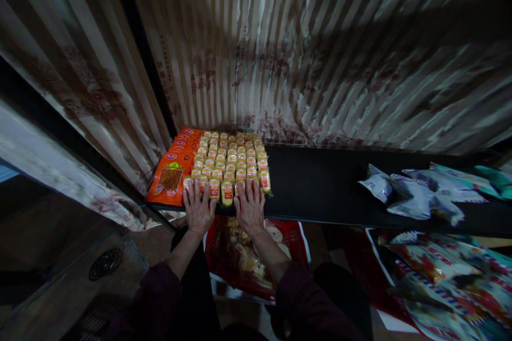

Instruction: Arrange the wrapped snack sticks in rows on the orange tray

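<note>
Hands at the block's near edge, both of them! Left hand [199, 210] lies palm down, fingers extended and slightly spread over the left end of the front row; right hand [250, 206] matches it toward the right end. Neither looks curled around anything: fingertips rest against the snack packs [230, 160], and whether they press or merely touch, one cannot tell.

The packs sit straight ahead, on the far side of the fingers, rows running left to right across the left part of the black shelf [312, 184]. Front-row packs show their long axis pointing from near to far in view, though upright or lying is hard to judge. One pack shows plainly in the gap between the hands, and another peeks out just right of the right hand, which is the nearer to that edge.

Over on the left, the left hand is closer to the orange packets [170, 178], snug beside the block. Far behind stands a striped curtain [240, 64]; well off to the right, silvery bags [410, 200] lie on the same shelf.
</note>
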### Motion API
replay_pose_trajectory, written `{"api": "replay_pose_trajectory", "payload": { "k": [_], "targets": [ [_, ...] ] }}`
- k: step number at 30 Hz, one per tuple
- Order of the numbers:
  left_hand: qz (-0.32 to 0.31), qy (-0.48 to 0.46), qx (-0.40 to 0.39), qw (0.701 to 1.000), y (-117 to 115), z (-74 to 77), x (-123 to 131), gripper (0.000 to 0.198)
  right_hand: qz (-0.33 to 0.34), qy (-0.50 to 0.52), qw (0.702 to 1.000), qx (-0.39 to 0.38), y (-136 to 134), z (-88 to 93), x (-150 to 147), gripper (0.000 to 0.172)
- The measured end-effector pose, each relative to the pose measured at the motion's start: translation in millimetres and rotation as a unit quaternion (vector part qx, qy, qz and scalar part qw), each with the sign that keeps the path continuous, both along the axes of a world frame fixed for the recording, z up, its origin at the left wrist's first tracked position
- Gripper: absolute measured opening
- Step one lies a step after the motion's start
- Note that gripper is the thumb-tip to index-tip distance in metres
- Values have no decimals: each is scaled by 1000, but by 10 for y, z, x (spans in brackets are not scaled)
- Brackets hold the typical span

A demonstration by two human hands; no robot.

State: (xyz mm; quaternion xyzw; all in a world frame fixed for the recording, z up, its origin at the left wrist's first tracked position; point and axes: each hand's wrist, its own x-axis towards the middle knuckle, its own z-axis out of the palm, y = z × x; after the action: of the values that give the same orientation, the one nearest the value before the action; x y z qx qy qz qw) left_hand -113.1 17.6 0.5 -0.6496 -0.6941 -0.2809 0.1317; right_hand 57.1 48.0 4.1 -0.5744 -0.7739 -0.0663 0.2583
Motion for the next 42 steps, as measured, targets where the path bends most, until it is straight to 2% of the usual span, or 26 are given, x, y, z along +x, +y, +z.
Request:
{"api": "replay_pose_trajectory", "payload": {
  "k": [7, 15, 25, 42],
  "targets": [
    [-40, 18, 13, 999, 11, -4, 26, 57, -1, -5, 1000, 10, -19, 26, -1, 50],
    [-94, 44, -11, 995, -56, 41, 207, 56, -8, -4, 1000, 4, -20, 40, -8, 50],
    [-93, 44, -5, 995, 8, 52, 292, 56, -15, 4, 1000, 7, -4, 11, -19, 49],
    [-112, 51, -4, 992, 45, -26, 287, 54, 4, 0, 1000, -13, -35, 67, -34, 52]
  ]
}}
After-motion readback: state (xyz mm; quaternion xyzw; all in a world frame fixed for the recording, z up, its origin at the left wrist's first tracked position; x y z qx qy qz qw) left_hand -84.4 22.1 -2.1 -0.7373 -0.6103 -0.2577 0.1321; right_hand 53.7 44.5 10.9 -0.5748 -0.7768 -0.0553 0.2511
